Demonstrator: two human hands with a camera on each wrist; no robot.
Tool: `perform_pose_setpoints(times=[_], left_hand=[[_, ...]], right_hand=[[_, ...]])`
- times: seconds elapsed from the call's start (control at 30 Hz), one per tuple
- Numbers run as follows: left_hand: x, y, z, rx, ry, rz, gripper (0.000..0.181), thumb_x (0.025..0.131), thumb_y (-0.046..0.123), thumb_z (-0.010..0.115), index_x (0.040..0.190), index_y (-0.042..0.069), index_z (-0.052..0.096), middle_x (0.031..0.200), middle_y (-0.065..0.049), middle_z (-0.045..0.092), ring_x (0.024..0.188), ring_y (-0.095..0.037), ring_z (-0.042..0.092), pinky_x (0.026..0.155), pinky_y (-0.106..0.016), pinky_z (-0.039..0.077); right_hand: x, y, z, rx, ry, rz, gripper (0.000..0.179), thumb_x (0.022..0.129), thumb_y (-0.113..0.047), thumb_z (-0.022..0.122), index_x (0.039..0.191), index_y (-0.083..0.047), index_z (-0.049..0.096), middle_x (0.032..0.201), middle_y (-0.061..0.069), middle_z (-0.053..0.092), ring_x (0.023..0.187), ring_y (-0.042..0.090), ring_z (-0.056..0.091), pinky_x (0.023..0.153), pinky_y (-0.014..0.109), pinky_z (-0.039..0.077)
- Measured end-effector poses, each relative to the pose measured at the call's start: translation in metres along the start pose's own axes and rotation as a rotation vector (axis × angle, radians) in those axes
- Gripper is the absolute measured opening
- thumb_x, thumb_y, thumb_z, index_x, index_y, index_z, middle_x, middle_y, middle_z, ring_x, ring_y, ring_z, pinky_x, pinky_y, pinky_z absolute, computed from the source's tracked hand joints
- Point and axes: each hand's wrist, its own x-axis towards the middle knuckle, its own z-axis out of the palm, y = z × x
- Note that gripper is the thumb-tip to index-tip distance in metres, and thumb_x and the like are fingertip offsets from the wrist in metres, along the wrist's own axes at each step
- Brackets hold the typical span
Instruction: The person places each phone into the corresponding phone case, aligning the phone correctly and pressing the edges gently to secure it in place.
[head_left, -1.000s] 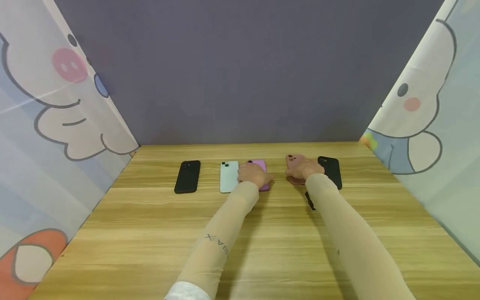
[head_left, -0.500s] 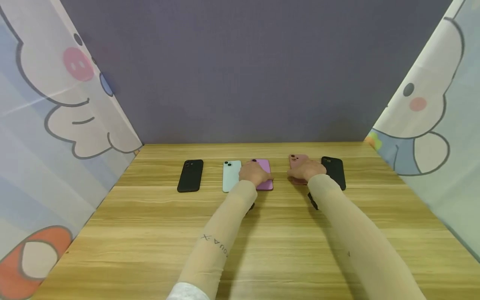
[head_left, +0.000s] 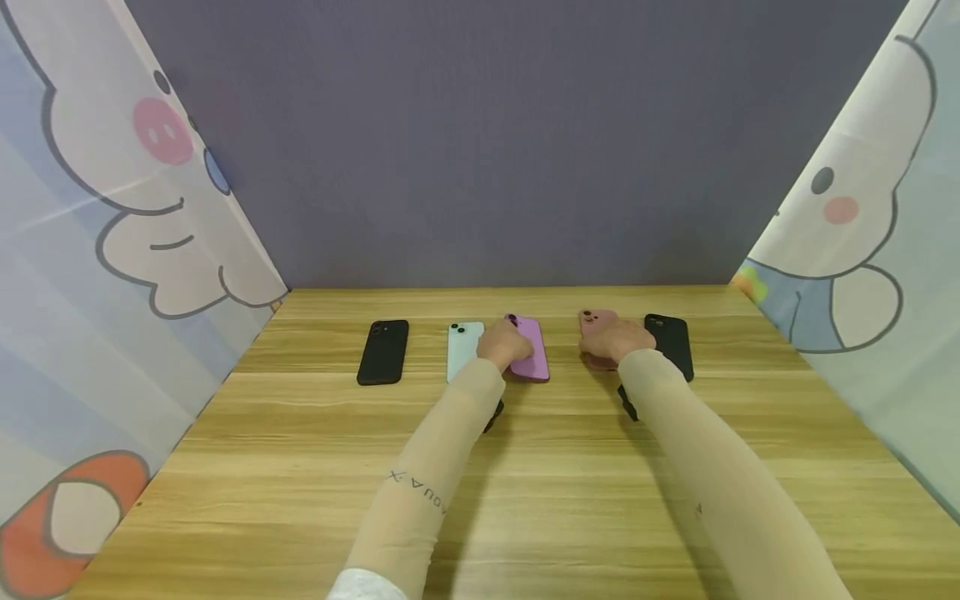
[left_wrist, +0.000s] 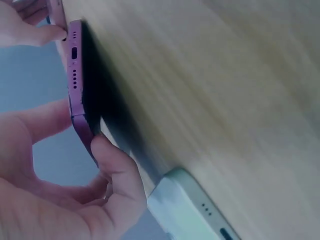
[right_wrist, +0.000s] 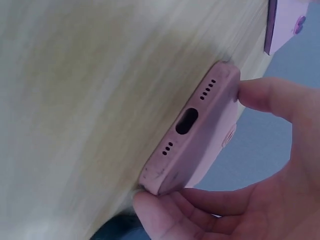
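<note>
Left hand [head_left: 504, 343] pinches a purple smartphone [head_left: 531, 354] by its left side. In the left wrist view the purple phone [left_wrist: 76, 75] is tilted, that side raised off the table, with fingertips of the left hand [left_wrist: 60, 200] at its underside. Right hand [head_left: 618, 340] spans a pink smartphone [head_left: 597, 318], lying back up. The right wrist view shows the pink phone [right_wrist: 200, 130] between thumb and fingers of the right hand [right_wrist: 270, 165], touching both long sides. Its lower part is hidden from the head view.
Left of the purple phone lies a pale mint phone [head_left: 461, 354]; farther left, a black phone [head_left: 383, 354]. Another black phone [head_left: 670, 342] lies just right of the right hand. A grey panel [head_left: 510, 150] rises behind the wooden table [head_left: 300, 467], with printed cloth [head_left: 67, 292] at both sides.
The left hand has shifted to the purple phone's left side, and that side has tipped up. The right hand stays on the pink phone. The head view has swung slightly left.
</note>
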Motion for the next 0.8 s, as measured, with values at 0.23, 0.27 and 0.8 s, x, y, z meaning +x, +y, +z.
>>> perform_pose_setpoints(times=[0.23, 0.27, 0.8], left_hand=[[0.005, -0.005, -0.006, -0.165, -0.074, -0.003, 0.010, 0.090, 0.008, 0.056, 0.088, 0.002, 0.063, 0.080, -0.007, 0.062, 0.060, -0.014, 0.057, 0.050, -0.022, 0.046], [0.005, -0.006, -0.007, -0.202, -0.079, 0.001, 0.009, 0.090, 0.007, 0.055, 0.090, 0.002, 0.063, 0.082, -0.007, 0.063, 0.063, -0.015, 0.059, 0.052, -0.023, 0.049], [-0.002, -0.022, -0.012, -0.597, -0.148, 0.076, 0.039, 0.088, -0.006, 0.046, 0.124, -0.014, 0.058, 0.103, -0.019, 0.066, 0.087, -0.029, 0.070, 0.075, -0.035, 0.061]], right_hand=[[0.002, 0.002, -0.001, 0.015, 0.011, 0.031, 0.048, 0.088, -0.045, 0.056, 0.098, 0.000, 0.068, 0.090, 0.017, 0.062, 0.075, 0.025, 0.058, 0.060, 0.031, 0.045], [0.002, 0.002, -0.001, 0.016, 0.014, 0.033, 0.049, 0.089, -0.046, 0.056, 0.100, 0.000, 0.068, 0.090, 0.017, 0.062, 0.074, 0.025, 0.058, 0.059, 0.031, 0.045], [0.004, 0.006, 0.000, 0.040, 0.000, -0.009, 0.042, 0.086, -0.042, 0.051, 0.091, -0.003, 0.064, 0.076, 0.010, 0.060, 0.057, 0.018, 0.050, 0.055, 0.031, 0.039]])
